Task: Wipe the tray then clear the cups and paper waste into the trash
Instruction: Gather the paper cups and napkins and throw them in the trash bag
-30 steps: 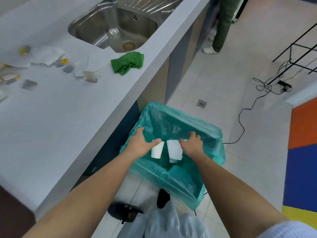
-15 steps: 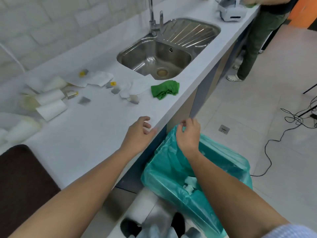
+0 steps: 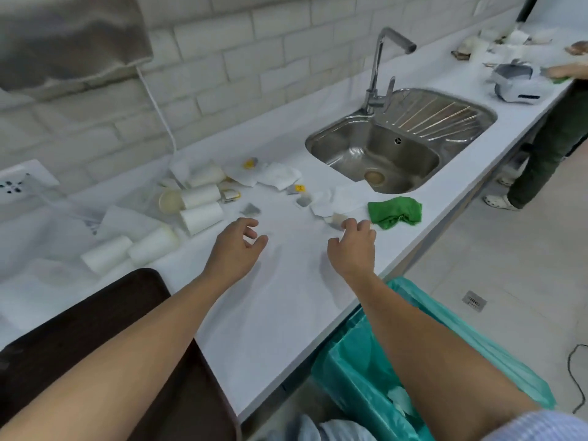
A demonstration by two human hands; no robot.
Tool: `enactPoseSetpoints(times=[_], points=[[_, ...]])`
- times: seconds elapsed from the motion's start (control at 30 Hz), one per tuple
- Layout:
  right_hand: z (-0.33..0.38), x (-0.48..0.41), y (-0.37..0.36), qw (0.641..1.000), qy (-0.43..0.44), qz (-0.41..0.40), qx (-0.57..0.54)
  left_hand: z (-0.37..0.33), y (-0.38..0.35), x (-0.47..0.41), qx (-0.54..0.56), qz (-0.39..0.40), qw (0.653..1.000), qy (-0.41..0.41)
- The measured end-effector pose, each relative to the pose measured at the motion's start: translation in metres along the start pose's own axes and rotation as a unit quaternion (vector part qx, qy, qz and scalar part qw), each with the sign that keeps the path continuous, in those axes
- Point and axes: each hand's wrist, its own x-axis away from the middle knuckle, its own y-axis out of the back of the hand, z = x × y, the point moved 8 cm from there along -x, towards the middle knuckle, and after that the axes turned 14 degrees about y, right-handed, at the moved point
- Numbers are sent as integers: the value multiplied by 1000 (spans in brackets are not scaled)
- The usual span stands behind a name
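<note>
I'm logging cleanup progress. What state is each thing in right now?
left hand, loosely curled, empty.
right hand, loosely curled, empty.
paper cups, tipped over on the counter.
paper waste, crumpled, scattered.
green cloth, bunched up beside the sink.
tray, bare where visible.
trash bag, open, paper inside.
faucet, no water running.

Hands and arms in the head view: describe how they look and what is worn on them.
Two bare hands, the left hand and the right hand, on bare forearms. No gloves, rings, watch or bracelet show. The only clothing on an arm is a pale blue sleeve with fine stripes, at the right upper arm in the frame's lower right corner. No sleeve shows on the left arm.
</note>
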Motion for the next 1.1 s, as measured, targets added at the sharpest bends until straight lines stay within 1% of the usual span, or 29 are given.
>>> enactPoseSetpoints(times=[0.1,0.23,0.33,0.4,0.47,0.6,0.67,0.7,0.73,0.8,0.83,0.87,0.9,0.93,1.0,1.03,1.07,1.1], points=[[-5,-14,-7,1000,-17,10,10,22,16,-9,4,-4,1000,23],[-17,-39,-15,998,-53,-6,-24,39,25,-21,11,-11,999,46],[-23,-58,-32,999,-42,29,-10,42,23,-32,15,-22,998,61],[-19,-65,-43,999,-6,51,8,41,16,-37,15,-20,997,74],[-13,-68,-50,998,34,48,-18,36,5,-42,15,-15,996,84],[8,-69,-46,988,105,-14,-111,18,-14,-52,22,-9,996,85],[28,-70,-40,972,166,-29,-166,7,-27,-57,53,7,995,90],[40,-69,-39,960,206,-27,-189,3,-35,-60,96,33,989,109],[53,-68,-38,947,244,-20,-206,0,-45,-62,160,70,974,141],[75,-63,-39,926,308,7,-220,-5,-65,-64,276,147,927,206],[84,-62,-41,914,338,26,-221,-9,-71,-65,306,169,912,213],[89,-60,-43,904,365,44,-220,-13,-74,-67,319,176,908,205],[90,-60,-44,897,379,57,-222,-15,-75,-69,320,170,912,192],[86,-63,-44,898,372,61,-228,-14,-75,-71,311,153,920,184],[65,-78,-37,923,316,32,-219,-7,-71,-73,282,108,934,190],[50,-88,-35,943,283,17,-177,-2,-69,-74,273,93,937,197],[35,-98,-35,962,250,22,-111,2,-67,-74,265,86,938,205],[20,-106,-39,974,220,53,-35,7,-65,-73,257,82,939,212]])
